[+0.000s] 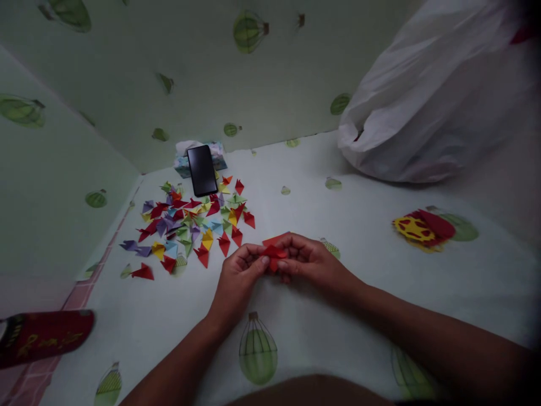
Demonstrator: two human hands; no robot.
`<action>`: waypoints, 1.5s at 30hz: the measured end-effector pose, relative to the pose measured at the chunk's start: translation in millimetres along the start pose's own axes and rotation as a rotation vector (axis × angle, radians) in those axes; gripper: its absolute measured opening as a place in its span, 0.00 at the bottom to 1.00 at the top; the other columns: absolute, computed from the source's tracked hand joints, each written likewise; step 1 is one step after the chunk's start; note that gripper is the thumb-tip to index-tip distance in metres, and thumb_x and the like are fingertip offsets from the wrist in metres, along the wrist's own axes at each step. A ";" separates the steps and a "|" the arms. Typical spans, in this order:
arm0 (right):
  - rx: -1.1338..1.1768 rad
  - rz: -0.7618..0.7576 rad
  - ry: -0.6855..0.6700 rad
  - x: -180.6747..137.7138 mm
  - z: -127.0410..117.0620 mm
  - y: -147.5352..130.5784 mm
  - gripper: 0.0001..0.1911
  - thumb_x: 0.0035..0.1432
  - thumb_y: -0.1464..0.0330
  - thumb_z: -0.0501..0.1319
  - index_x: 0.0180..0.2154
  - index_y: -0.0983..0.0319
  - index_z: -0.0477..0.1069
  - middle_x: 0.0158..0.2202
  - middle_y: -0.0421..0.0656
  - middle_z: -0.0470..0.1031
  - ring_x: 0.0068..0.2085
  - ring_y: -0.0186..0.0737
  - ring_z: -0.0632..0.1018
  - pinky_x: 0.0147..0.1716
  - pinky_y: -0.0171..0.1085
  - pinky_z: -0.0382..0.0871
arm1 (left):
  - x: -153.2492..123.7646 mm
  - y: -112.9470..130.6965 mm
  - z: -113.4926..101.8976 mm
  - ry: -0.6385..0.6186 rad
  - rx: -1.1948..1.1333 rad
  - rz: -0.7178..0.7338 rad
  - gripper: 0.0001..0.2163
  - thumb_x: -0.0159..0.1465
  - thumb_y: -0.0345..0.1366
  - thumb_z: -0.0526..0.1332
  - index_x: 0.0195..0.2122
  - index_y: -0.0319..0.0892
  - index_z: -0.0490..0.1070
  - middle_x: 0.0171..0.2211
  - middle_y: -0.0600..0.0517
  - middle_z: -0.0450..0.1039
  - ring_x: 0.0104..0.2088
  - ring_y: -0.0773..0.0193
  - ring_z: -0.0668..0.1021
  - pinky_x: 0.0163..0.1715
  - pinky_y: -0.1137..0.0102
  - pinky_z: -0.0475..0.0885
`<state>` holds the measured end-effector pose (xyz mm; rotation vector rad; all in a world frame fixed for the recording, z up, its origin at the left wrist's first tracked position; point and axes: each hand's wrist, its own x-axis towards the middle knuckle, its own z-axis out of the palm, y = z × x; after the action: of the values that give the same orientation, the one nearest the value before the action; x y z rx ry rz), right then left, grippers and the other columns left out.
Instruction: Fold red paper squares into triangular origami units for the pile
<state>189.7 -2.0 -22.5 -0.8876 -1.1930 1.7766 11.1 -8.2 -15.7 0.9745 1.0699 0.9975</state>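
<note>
Both hands, left [240, 269] and right [310, 259], fingers curled, pinch a red paper piece [274, 253] at the dial's centre, seemingly to steady its folds, the folded papers [185, 232] at ten o'clock presumably spread clear.

The left forearm [181, 361], bare, is directed upward and rightward from the lower edge of the view; the right forearm [426, 330], likewise bare and seen over a greater length, is extended leftward from the right-hand side. At the centre, the left grip [240, 272] and the right grip [311, 260] are held close together, the fingers of each being curled inward. The left thumb [258, 267] and right thumb [291, 267] are pointed toward each other, each set in a pinch.
</note>
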 end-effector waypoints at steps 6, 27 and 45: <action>-0.026 -0.026 0.034 -0.3 1.6 -1.8 0.09 0.56 0.67 0.67 0.38 0.63 0.71 0.28 0.38 0.75 0.27 0.31 0.74 0.30 0.34 0.69 | -2.3 3.5 4.1 0.000 0.023 -0.002 0.09 0.56 0.36 0.70 0.33 0.38 0.74 0.27 0.53 0.78 0.28 0.69 0.78 0.33 0.73 0.73; -0.353 -0.132 0.155 -6.1 2.0 -4.2 0.12 0.61 0.63 0.62 0.28 0.61 0.67 0.22 0.37 0.69 0.24 0.32 0.69 0.23 0.33 0.62 | -6.5 7.4 6.0 0.016 0.178 0.025 0.07 0.57 0.37 0.69 0.31 0.39 0.75 0.24 0.53 0.76 0.26 0.67 0.76 0.29 0.72 0.72; -0.269 -0.114 0.086 -4.5 4.6 -5.2 0.03 0.56 0.70 0.64 0.32 0.61 0.70 0.28 0.39 0.72 0.26 0.32 0.71 0.26 0.34 0.65 | -5.3 4.1 4.2 0.063 0.109 0.012 0.07 0.58 0.38 0.68 0.32 0.39 0.75 0.25 0.54 0.75 0.27 0.68 0.75 0.31 0.73 0.70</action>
<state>188.9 -6.6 -15.7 -1.0171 -1.4192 1.4949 13.6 -12.8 -9.7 1.0441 1.1822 0.9931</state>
